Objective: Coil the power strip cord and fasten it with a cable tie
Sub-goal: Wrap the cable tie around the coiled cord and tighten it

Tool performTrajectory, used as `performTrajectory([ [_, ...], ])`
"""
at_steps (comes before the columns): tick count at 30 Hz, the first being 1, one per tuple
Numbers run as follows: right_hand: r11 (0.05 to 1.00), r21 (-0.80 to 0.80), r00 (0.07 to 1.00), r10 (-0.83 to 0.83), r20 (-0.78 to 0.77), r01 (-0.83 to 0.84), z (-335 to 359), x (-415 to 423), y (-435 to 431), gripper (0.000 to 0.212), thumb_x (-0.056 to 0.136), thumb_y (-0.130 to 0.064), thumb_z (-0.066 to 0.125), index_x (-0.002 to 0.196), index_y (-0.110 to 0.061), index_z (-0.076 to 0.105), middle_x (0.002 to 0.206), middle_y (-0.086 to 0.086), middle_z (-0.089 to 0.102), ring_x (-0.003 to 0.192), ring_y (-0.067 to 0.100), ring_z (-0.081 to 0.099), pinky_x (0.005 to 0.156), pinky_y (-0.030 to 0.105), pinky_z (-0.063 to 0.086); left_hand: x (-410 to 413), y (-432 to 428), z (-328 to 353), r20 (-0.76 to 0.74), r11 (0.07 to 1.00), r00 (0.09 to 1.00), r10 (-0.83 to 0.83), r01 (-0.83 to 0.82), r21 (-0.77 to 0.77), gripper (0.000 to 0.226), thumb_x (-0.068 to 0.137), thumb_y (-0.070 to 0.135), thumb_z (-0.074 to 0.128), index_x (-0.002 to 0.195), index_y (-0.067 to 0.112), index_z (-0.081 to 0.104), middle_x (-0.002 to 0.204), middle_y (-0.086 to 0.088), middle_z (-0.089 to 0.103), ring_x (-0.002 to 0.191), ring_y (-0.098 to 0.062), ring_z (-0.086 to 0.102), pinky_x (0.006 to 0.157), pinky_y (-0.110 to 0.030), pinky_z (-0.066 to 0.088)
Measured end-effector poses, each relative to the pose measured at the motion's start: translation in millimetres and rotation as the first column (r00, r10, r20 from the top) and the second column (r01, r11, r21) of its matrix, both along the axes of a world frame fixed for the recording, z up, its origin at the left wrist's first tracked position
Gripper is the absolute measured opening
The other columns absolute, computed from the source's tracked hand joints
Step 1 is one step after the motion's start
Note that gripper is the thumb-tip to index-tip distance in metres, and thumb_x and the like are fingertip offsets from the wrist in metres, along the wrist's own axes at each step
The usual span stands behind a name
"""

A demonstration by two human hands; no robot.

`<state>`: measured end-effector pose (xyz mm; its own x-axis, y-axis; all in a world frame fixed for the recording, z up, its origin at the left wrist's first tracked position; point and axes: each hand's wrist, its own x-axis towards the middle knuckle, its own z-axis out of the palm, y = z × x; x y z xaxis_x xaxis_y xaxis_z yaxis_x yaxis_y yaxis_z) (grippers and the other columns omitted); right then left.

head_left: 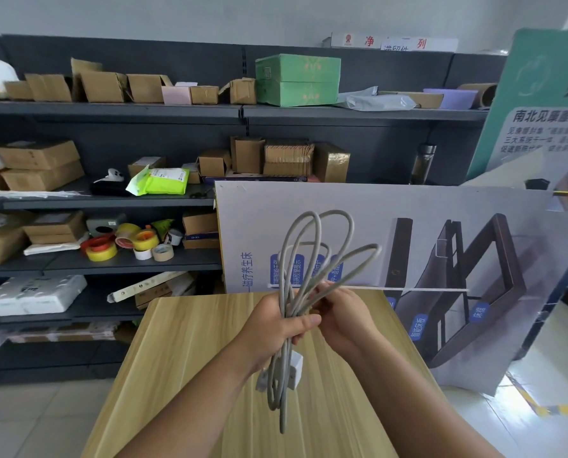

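Observation:
The grey power strip cord [312, 249] is gathered into several loose loops that stand up above my hands, with more loops hanging below. My left hand [272, 325] is shut around the bundle at its middle, thumb across the front. A white plug or strip end [295, 368] dangles just under that hand. My right hand [345, 315] is at the bundle's right side, fingers pinching a long thin white cable tie [408, 288]. The tie runs level across the bundle, its long tail pointing right and a short end sticking out left.
A light wooden table [183, 358] lies under my hands. A large printed board [408, 226] leans behind it. Dark shelves [110, 200] on the left hold cardboard boxes, tape rolls [123, 242] and a bundle of spare white ties [34, 194]. Tiled floor lies around the table.

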<state>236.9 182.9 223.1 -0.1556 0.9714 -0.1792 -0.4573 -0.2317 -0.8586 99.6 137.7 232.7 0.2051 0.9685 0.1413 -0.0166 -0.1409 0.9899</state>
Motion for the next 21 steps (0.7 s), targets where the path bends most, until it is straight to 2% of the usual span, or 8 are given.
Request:
performTrajectory([
  [2,0.991,-0.036,0.991,0.128,-0.046,-0.13,3.1,-0.5,-1.8,0.057,0.063,-0.028,0.085,0.104,0.004,0.064,0.105,0.025,0.047,0.082,0.044,0.041,0.068,0.051,0.039,1.1,1.4,-1.4,0.007,1.0,1.0,0.012,-0.012,-0.005,0.023,0.084,0.004,0.07,0.104,-0.005,0.064,0.05,0.003,0.047,0.047,-0.013,0.045,0.05,-0.025,0.04],
  [4,0.966,-0.021,0.963,0.257,-0.081,-0.259,7.7,-0.7,-6.5,0.05,0.082,-0.021,0.069,0.117,0.013,0.058,0.107,0.027,0.049,0.075,0.04,0.055,0.059,0.045,0.047,2.3,2.1,-0.5,0.028,1.0,0.999,0.023,-0.022,-0.008,0.008,0.083,0.004,0.07,0.089,0.01,0.069,0.053,0.001,0.049,0.049,-0.014,0.046,0.05,-0.027,0.04],
  [7,0.945,-0.016,0.941,0.323,-0.097,-0.326,6.7,0.0,-7.4,0.041,0.09,-0.019,0.058,0.121,0.009,0.059,0.105,0.024,0.053,0.068,0.029,0.059,0.056,0.039,0.048,3.5,3.1,-0.7,0.057,0.999,0.998,0.041,-0.042,0.01,0.026,0.084,0.004,0.07,0.078,0.029,0.069,0.057,0.0,0.052,0.05,-0.015,0.047,0.051,-0.027,0.04],
  [9,0.943,-0.05,0.943,0.324,-0.08,-0.328,8.0,-2.2,-8.1,0.037,0.089,-0.02,0.06,0.116,0.004,0.064,0.097,0.02,0.059,0.063,0.026,0.058,0.055,0.037,0.047,4.0,4.1,-2.2,0.077,0.998,0.995,0.055,-0.055,-0.011,0.029,0.082,0.006,0.072,0.098,0.03,0.068,0.061,0.002,0.056,0.052,-0.014,0.05,0.052,-0.028,0.042],
  [11,0.94,-0.104,0.943,0.316,-0.1,-0.326,8.2,-4.6,-7.7,0.032,0.086,-0.021,0.062,0.109,0.001,0.066,0.09,0.017,0.061,0.059,0.027,0.057,0.053,0.036,0.047,3.8,3.4,-2.7,0.077,0.997,0.995,0.058,-0.055,-0.046,0.051,0.079,0.009,0.075,0.126,0.021,0.057,0.066,0.003,0.06,0.056,-0.013,0.053,0.053,-0.027,0.044],
  [15,0.951,-0.088,0.95,0.286,-0.123,-0.298,9.7,-5.3,-10.7,0.024,0.098,-0.013,0.048,0.098,0.002,0.066,0.081,0.018,0.063,0.059,0.03,0.062,0.045,0.034,0.047,3.4,-2.4,-1.7,0.056,1.0,0.998,0.006,-0.006,0.014,0.06,0.075,0.006,0.075,0.123,0.04,0.058,0.065,0.006,0.06,0.058,-0.012,0.053,0.057,-0.026,0.045],
  [19,0.959,0.078,0.962,0.271,0.036,-0.273,8.9,-10.8,-17.5,0.023,0.092,0.004,0.045,0.087,0.006,0.067,0.069,0.017,0.063,0.055,0.027,0.057,0.045,0.033,0.045,2.0,-2.1,0.3,0.015,1.0,1.0,0.011,-0.01,-0.013,0.073,0.08,0.0,0.072,0.141,0.026,0.044,0.059,0.013,0.062,0.054,-0.005,0.054,0.056,-0.021,0.045],
  [21,0.941,0.127,0.948,0.303,0.1,-0.314,9.2,-8.7,-19.2,0.022,0.09,0.008,0.045,0.087,0.008,0.067,0.071,0.019,0.064,0.058,0.03,0.057,0.05,0.036,0.048,-1.3,-3.7,3.1,0.03,0.999,0.999,-0.042,0.042,-0.003,0.072,0.081,0.0,0.071,0.138,0.036,0.045,0.058,0.011,0.058,0.053,-0.009,0.05,0.054,-0.024,0.043],
])
